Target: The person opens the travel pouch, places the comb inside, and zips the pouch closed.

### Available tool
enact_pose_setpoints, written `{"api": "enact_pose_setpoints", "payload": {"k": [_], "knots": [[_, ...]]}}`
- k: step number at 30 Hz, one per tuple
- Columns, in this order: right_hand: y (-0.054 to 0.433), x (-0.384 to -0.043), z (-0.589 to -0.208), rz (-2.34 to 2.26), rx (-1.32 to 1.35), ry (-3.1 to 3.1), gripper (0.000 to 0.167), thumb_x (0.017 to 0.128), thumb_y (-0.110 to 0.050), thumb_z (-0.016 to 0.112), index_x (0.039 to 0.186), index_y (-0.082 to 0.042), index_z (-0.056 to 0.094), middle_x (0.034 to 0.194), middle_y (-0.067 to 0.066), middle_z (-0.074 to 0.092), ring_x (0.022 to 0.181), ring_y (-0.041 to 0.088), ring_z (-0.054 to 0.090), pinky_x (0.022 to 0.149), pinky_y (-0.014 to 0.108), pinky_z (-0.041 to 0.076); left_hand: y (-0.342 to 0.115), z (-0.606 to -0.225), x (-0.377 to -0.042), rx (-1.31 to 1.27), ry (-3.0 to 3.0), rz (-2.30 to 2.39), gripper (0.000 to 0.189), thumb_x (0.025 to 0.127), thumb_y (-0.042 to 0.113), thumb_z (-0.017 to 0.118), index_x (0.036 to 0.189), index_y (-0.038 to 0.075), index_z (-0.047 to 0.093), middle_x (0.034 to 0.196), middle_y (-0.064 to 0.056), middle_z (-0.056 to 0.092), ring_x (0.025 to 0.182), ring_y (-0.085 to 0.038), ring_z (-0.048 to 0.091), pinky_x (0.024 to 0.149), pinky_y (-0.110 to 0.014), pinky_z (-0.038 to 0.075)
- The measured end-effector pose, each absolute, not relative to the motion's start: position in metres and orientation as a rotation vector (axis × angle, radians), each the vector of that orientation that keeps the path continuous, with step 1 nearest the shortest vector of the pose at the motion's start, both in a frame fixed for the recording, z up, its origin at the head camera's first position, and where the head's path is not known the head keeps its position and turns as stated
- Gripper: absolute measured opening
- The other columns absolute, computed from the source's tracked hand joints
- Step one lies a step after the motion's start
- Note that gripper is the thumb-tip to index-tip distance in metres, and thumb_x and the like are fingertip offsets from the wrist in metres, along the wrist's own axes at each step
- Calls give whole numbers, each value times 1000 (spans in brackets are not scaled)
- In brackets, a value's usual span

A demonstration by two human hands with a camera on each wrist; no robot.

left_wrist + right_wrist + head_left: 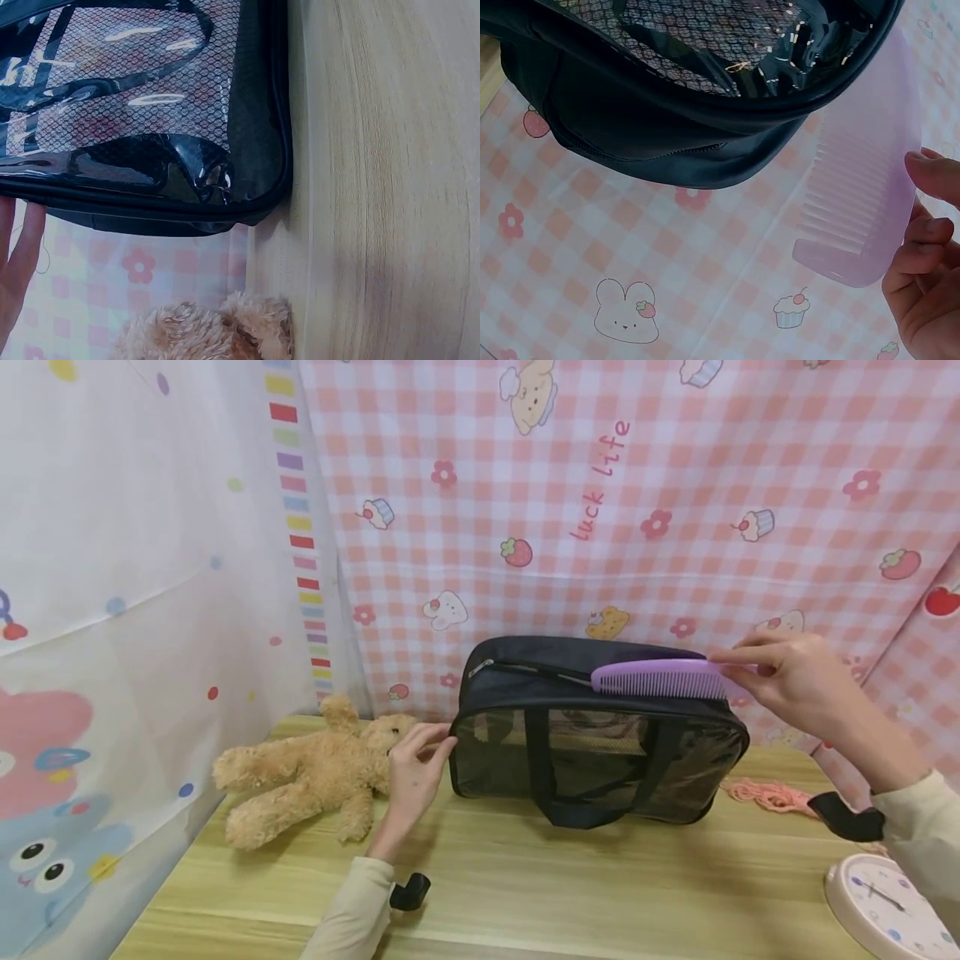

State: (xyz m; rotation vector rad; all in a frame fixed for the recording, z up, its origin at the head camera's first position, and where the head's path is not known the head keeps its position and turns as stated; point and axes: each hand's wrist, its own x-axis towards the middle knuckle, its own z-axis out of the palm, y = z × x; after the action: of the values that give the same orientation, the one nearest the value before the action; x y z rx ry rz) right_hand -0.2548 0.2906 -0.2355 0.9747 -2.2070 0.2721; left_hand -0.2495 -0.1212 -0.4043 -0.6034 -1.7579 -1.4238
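Observation:
A purple comb (660, 675) is pinched at one end by my right hand (798, 681), its teeth pointing down over the top of a black bag (495, 768). The bag has clear front panels, a dark strap handle (588, 817) hanging in front and a zipper (481, 668) along its top. In the right wrist view, thumb and fingers hold the comb (862, 187) by its spine beside the bag. At the bag's left edge, my left hand (416, 772) pinches the rim. The left wrist view shows only fingertips (26, 244) touching the bag's edge.
Left of the bag, a tan teddy bear (315, 777) lies on the wooden table (525, 893). Pink cord (772, 795) sits behind my right forearm, and a round pink clock (877, 897) is at the front right. A checked curtain (465, 435) hangs close behind the bag.

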Motion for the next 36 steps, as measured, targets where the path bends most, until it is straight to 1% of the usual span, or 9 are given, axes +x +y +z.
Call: {"api": "enact_pose_setpoints", "payload": {"k": [6,13,17,23,26,28,32,34,36], "knots": [[289,-258,-237,239,931,-2219,25,67,7,78,89,-5,77,77,6,68,51,5,48,43,16,37,-120,-407,-250,-601,-1755,-1417,18,80,-14,68,97,-9,69,89,-20,64,80,-32,64,66,-43,57],[287,-260,-236,186,917,-2155,22,66,4,79,87,-4,77,76,10,68,51,14,54,43,25,42,-119,-407,-253,-614,-1755,-1434,17,80,-14,67,97,-9,69,90,-20,64,80,-31,64,69,-32,57],[289,-264,-237,143,902,-2138,24,66,3,78,89,-5,76,76,11,67,51,20,56,42,34,43,-119,-405,-255,-615,-1757,-1443,17,81,-13,67,97,-9,69,90,-19,64,81,-30,64,69,-35,57],[292,-270,-247,86,852,-2240,25,68,0,79,91,-6,76,80,11,67,55,24,58,44,39,44,-118,-405,-254,-607,-1761,-1436,16,81,-13,67,97,-9,69,89,-19,64,80,-30,64,67,-40,57],[291,-271,-250,101,826,-2337,21,73,0,78,93,-6,76,83,12,68,55,21,57,46,37,45,-118,-405,-253,-604,-1764,-1432,16,81,-13,67,97,-9,69,89,-19,64,80,-30,64,67,-38,57],[289,-273,-249,106,817,-2391,19,76,-1,76,94,-8,76,84,11,68,52,15,53,45,34,43,-119,-406,-253,-602,-1764,-1433,16,81,-13,67,97,-9,69,89,-19,64,80,-31,64,67,-38,57],[281,-278,-242,125,875,-2468,16,80,-3,74,94,-11,77,79,3,66,48,4,44,43,26,38,-120,-406,-251,-596,-1758,-1442,16,81,-13,67,96,-9,69,89,-20,64,80,-31,64,68,-37,57],[275,-281,-239,126,926,-2508,16,80,-2,73,92,-11,77,76,1,65,49,4,44,44,25,37,-121,-406,-251,-591,-1758,-1446,16,81,-13,67,96,-9,69,89,-20,64,80,-31,64,68,-36,57],[270,-284,-235,128,961,-2561,17,80,1,72,91,-11,77,76,0,65,53,7,49,46,26,40,-122,-405,-251,-582,-1762,-1450,15,81,-13,67,96,-9,69,90,-19,64,80,-31,64,69,-37,57]]}}
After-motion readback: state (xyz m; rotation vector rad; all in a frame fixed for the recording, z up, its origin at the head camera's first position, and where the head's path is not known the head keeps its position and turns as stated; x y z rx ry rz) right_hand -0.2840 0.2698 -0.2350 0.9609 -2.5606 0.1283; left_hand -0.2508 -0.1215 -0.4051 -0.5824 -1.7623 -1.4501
